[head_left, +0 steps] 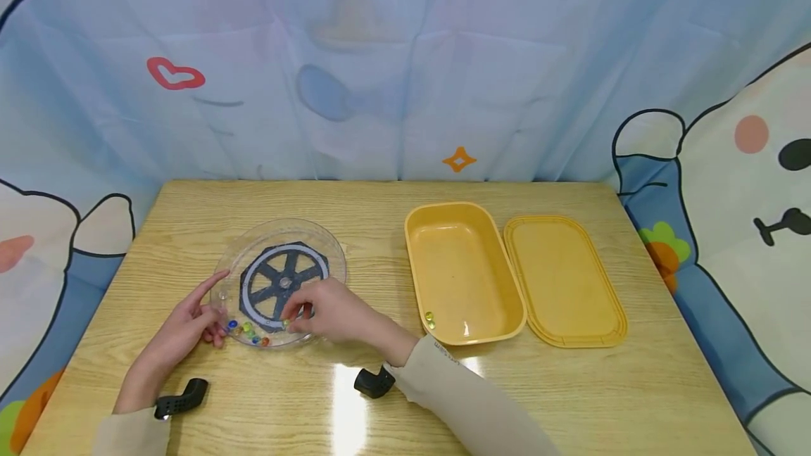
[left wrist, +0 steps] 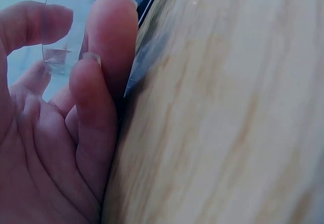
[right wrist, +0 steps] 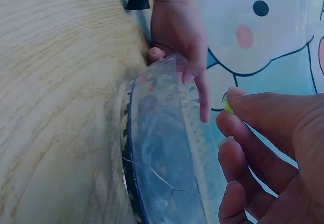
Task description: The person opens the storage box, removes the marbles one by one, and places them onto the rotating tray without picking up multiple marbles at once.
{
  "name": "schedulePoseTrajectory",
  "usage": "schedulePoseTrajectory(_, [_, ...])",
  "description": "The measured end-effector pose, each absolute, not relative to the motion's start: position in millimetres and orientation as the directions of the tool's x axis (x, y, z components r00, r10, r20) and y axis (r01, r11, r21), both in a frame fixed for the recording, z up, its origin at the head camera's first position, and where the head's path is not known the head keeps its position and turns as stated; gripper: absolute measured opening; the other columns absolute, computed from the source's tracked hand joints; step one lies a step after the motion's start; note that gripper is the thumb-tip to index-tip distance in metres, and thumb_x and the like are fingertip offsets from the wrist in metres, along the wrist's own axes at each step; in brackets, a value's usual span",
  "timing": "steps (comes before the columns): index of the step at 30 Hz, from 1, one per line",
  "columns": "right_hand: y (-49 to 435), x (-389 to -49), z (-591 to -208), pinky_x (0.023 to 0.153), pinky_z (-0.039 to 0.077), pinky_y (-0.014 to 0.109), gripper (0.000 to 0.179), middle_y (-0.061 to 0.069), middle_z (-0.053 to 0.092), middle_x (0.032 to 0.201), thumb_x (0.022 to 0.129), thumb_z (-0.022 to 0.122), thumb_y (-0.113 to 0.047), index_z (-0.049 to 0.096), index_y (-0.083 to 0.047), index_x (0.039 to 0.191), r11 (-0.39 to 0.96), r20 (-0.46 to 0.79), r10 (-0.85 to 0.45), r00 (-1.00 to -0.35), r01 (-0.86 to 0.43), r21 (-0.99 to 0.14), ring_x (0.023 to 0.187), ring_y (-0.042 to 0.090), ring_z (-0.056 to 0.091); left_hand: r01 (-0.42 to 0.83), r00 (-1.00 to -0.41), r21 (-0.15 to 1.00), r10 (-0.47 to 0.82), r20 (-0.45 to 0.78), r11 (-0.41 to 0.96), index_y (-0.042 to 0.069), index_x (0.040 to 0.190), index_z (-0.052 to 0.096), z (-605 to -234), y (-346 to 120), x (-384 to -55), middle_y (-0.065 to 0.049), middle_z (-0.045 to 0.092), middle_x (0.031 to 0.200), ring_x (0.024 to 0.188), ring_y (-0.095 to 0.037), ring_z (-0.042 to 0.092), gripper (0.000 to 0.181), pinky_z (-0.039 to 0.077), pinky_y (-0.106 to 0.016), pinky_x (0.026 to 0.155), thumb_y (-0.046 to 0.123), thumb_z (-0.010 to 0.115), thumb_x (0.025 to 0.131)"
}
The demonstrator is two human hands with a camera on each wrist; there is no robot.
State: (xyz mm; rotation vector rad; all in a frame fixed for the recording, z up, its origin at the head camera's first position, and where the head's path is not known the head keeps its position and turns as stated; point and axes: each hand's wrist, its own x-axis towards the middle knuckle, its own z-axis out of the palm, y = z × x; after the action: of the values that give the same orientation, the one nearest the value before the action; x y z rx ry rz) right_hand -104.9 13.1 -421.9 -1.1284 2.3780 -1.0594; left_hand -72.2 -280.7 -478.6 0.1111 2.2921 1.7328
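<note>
A clear round dish (head_left: pixel 334 248) with a dark wheel-shaped pattern in its middle stands on the left of the table. My left hand (head_left: pixel 184 326) grips its near left rim, fingers and thumb on either side of the clear wall (left wrist: pixel 63 31) in the left wrist view. Several coloured marbles (head_left: pixel 247 327) lie along the near inner edge, close to that hand. Between thumb and index finger, my right hand (head_left: pixel 332 309) pinches a yellow-green marble (right wrist: pixel 227 103), held over the dish's near right side. The right wrist view shows its other fingers loosely curled.
Right of the dish is a yellow rectangular tub (head_left: pixel 408 231) with a couple of yellow-green marbles (head_left: pixel 430 319) in its near left corner. A flat yellow lid (head_left: pixel 570 280) lies against its right side. Behind the wooden table (head_left: pixel 380 231) hangs a patterned blue curtain (head_left: pixel 507 90).
</note>
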Motion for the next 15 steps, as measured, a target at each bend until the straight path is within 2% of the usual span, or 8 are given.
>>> schedulePoseTrajectory(5, [18,-108,-421,0.068,0.047,0.011,0.012,-0.011,0.070,0.091,0.090,0.076,-0.015,0.076,-0.011,0.101,0.447,0.000,-0.755,-0.656,-0.514,-0.732,0.074,-0.005,0.058,-0.095,-0.962,0.957,0.223,-0.160,0.275,0.010,0.159,0.020,-479,-280,-72,-0.011,0.063,0.072,0.056,-0.019,0.062,0.062,0.055,-0.033,0.054,0.005,0.046,0.103])
schedulePoseTrajectory(15, [66,-133,-389,0.072,0.050,0.022,0.011,-0.007,0.071,0.091,0.090,0.075,-0.012,0.076,-0.011,0.100,0.519,0.005,-0.677,-0.736,-0.481,-0.707,0.079,0.005,0.061,-0.090,-0.962,0.954,0.221,-0.157,0.287,0.008,0.159,0.020,-478,-281,-73,-0.010,0.063,0.071,0.055,-0.018,0.062,0.062,0.055,-0.032,0.054,0.003,0.046,0.102])
